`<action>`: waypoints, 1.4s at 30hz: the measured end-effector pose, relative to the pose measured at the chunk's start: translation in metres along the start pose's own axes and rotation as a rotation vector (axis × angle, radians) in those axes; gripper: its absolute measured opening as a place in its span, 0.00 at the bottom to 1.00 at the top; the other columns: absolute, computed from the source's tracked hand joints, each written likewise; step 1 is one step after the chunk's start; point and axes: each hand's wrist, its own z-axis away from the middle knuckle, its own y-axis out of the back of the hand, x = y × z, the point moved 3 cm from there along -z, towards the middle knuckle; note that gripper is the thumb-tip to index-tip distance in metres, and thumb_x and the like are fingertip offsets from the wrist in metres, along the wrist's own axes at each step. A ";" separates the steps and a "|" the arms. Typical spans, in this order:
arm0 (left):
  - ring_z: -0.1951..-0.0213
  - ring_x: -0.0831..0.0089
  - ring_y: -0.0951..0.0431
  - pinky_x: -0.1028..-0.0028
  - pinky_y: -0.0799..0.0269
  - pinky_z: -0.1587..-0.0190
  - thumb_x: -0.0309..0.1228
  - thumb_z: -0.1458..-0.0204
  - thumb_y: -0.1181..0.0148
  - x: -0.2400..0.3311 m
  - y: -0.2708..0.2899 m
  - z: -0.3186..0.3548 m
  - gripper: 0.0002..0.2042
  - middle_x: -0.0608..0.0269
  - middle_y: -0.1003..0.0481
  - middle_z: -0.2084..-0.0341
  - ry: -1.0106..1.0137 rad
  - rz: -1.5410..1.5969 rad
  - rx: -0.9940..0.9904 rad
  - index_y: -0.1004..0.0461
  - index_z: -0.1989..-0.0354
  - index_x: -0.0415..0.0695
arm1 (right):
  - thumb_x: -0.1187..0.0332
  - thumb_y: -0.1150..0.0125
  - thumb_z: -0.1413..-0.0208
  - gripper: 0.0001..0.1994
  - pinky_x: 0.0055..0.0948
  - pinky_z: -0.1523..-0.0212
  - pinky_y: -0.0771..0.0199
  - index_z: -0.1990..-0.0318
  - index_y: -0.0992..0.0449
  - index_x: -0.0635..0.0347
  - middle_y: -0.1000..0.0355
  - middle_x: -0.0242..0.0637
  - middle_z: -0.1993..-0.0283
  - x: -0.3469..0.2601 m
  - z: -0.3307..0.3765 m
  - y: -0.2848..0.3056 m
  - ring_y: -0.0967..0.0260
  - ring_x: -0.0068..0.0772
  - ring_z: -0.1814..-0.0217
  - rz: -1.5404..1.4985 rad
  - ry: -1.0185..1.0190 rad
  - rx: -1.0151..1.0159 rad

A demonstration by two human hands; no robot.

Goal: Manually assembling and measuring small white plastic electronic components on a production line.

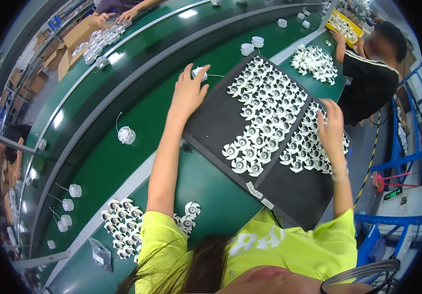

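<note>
My left hand [189, 93] reaches over the green conveyor belt with its fingers spread around a small white round housing [199, 74]. A thin white wire sticks out from this housing toward the black tray [203, 122]. The hand looks open, not closed on the part. My right hand [332, 125] is over the tray's right section, thumb and fingers apart, among white fan impellers [306, 142] with dark round centres. Its fingertips partly cover some of them. Across a divider, the larger section holds more white impellers [265, 112] in close rows.
More impellers [122, 228] lie on the green table at lower left, beside a small plastic bag [101, 255]. Wired white housings [126, 135] sit along the belt [88, 171]. An impeller pile [314, 63] and a yellow bin [344, 27] are near a co-worker [372, 73].
</note>
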 end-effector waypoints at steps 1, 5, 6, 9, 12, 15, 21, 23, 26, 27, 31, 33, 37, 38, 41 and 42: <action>0.45 0.49 0.29 0.57 0.30 0.44 0.32 0.43 0.41 -0.001 -0.010 0.001 0.20 0.46 0.36 0.38 -0.027 -0.044 0.039 0.28 0.41 0.47 | 0.72 0.43 0.39 0.17 0.37 0.40 0.33 0.43 0.28 0.59 0.32 0.44 0.41 -0.006 -0.022 -0.015 0.32 0.45 0.41 -0.027 0.093 -0.028; 0.41 0.45 0.32 0.53 0.32 0.43 0.32 0.44 0.41 -0.008 -0.039 0.005 0.20 0.44 0.40 0.36 -0.058 -0.138 0.125 0.28 0.42 0.48 | 0.71 0.42 0.40 0.17 0.38 0.44 0.30 0.44 0.27 0.54 0.31 0.42 0.43 -0.019 -0.105 -0.106 0.31 0.45 0.45 -0.151 0.290 -0.167; 0.41 0.45 0.33 0.52 0.32 0.43 0.31 0.44 0.41 -0.010 -0.041 0.006 0.20 0.44 0.41 0.35 -0.045 -0.131 0.129 0.28 0.42 0.48 | 0.70 0.43 0.40 0.17 0.39 0.45 0.29 0.43 0.27 0.53 0.31 0.41 0.44 -0.022 -0.124 -0.130 0.31 0.46 0.47 -0.133 0.340 -0.130; 0.39 0.44 0.35 0.51 0.33 0.42 0.31 0.44 0.41 -0.012 -0.046 0.006 0.20 0.43 0.42 0.35 -0.015 -0.124 0.142 0.28 0.42 0.48 | 0.67 0.42 0.40 0.17 0.39 0.46 0.28 0.43 0.27 0.50 0.31 0.43 0.43 -0.021 -0.167 -0.197 0.29 0.48 0.48 -0.045 0.355 -0.160; 0.41 0.44 0.34 0.51 0.33 0.43 0.30 0.45 0.41 -0.009 -0.051 0.008 0.20 0.43 0.41 0.35 0.039 -0.170 0.222 0.28 0.42 0.47 | 0.65 0.42 0.41 0.18 0.39 0.47 0.28 0.42 0.27 0.48 0.31 0.44 0.44 -0.006 -0.194 -0.250 0.29 0.50 0.49 0.006 0.202 -0.215; 0.42 0.44 0.33 0.53 0.32 0.43 0.29 0.46 0.42 -0.013 -0.050 0.003 0.20 0.43 0.40 0.36 0.107 -0.174 0.221 0.28 0.43 0.48 | 0.64 0.41 0.41 0.19 0.39 0.48 0.27 0.41 0.28 0.47 0.32 0.46 0.44 -0.007 -0.212 -0.274 0.28 0.51 0.50 -0.019 0.158 -0.279; 0.49 0.45 0.28 0.56 0.28 0.47 0.28 0.47 0.41 -0.024 -0.049 -0.004 0.18 0.44 0.37 0.43 0.221 -0.047 0.113 0.28 0.47 0.48 | 0.64 0.41 0.41 0.22 0.41 0.48 0.26 0.38 0.32 0.44 0.32 0.48 0.44 -0.011 -0.235 -0.305 0.28 0.51 0.51 -0.080 0.238 -0.541; 0.55 0.46 0.26 0.56 0.26 0.51 0.28 0.49 0.39 -0.024 -0.048 -0.006 0.16 0.45 0.36 0.46 0.213 0.021 0.105 0.28 0.50 0.45 | 0.63 0.42 0.40 0.24 0.42 0.48 0.26 0.36 0.34 0.42 0.32 0.49 0.44 -0.009 -0.240 -0.304 0.28 0.50 0.50 -0.042 0.338 -0.665; 0.58 0.48 0.25 0.58 0.26 0.53 0.28 0.49 0.39 -0.024 -0.031 -0.001 0.15 0.47 0.34 0.51 0.300 -0.028 0.129 0.29 0.52 0.45 | 0.61 0.44 0.37 0.22 0.40 0.48 0.25 0.35 0.35 0.43 0.32 0.49 0.44 -0.045 -0.233 -0.281 0.27 0.46 0.51 -0.265 0.250 -0.488; 0.60 0.48 0.24 0.59 0.25 0.54 0.28 0.49 0.38 -0.020 -0.024 -0.002 0.14 0.48 0.32 0.54 0.333 -0.051 0.144 0.30 0.53 0.44 | 0.60 0.46 0.36 0.22 0.39 0.47 0.24 0.35 0.35 0.44 0.32 0.49 0.44 -0.056 -0.229 -0.265 0.27 0.45 0.51 -0.368 0.197 -0.391; 0.63 0.51 0.23 0.62 0.26 0.57 0.29 0.49 0.37 0.005 0.003 -0.011 0.14 0.51 0.29 0.59 0.246 0.058 0.269 0.31 0.56 0.44 | 0.56 0.51 0.32 0.22 0.34 0.47 0.24 0.34 0.37 0.49 0.31 0.49 0.45 -0.063 -0.205 -0.217 0.26 0.41 0.52 -0.937 -0.151 -0.437; 0.64 0.52 0.23 0.63 0.26 0.58 0.31 0.49 0.36 0.018 0.015 -0.017 0.14 0.53 0.27 0.63 0.127 0.190 0.385 0.31 0.57 0.43 | 0.53 0.55 0.29 0.23 0.31 0.47 0.23 0.34 0.37 0.53 0.30 0.49 0.45 -0.063 -0.188 -0.210 0.25 0.38 0.53 -1.393 -0.467 -0.562; 0.64 0.55 0.23 0.63 0.28 0.59 0.35 0.48 0.36 0.059 0.000 -0.015 0.16 0.54 0.25 0.64 -0.074 0.507 0.069 0.32 0.57 0.42 | 0.52 0.58 0.28 0.23 0.29 0.50 0.22 0.36 0.38 0.60 0.30 0.50 0.48 -0.048 -0.153 -0.206 0.25 0.37 0.56 -1.407 -0.507 -0.554; 0.64 0.55 0.22 0.63 0.28 0.59 0.36 0.47 0.37 0.069 -0.008 -0.013 0.16 0.54 0.24 0.63 -0.164 0.539 -0.042 0.33 0.57 0.41 | 0.52 0.59 0.28 0.24 0.28 0.50 0.22 0.37 0.38 0.62 0.30 0.50 0.49 -0.046 -0.147 -0.206 0.24 0.36 0.57 -1.413 -0.517 -0.550; 0.64 0.56 0.22 0.64 0.28 0.59 0.38 0.46 0.38 0.067 -0.029 0.000 0.16 0.55 0.23 0.62 -0.138 0.494 -0.176 0.32 0.56 0.42 | 0.51 0.59 0.28 0.26 0.29 0.48 0.22 0.36 0.39 0.64 0.29 0.50 0.48 -0.051 -0.135 -0.206 0.25 0.37 0.55 -1.429 -0.510 -0.521; 0.64 0.56 0.22 0.64 0.28 0.58 0.39 0.45 0.38 0.066 -0.037 0.004 0.16 0.56 0.23 0.61 -0.126 0.473 -0.244 0.32 0.56 0.42 | 0.50 0.59 0.28 0.27 0.30 0.47 0.23 0.35 0.39 0.65 0.29 0.50 0.48 -0.052 -0.132 -0.205 0.25 0.37 0.54 -1.435 -0.507 -0.504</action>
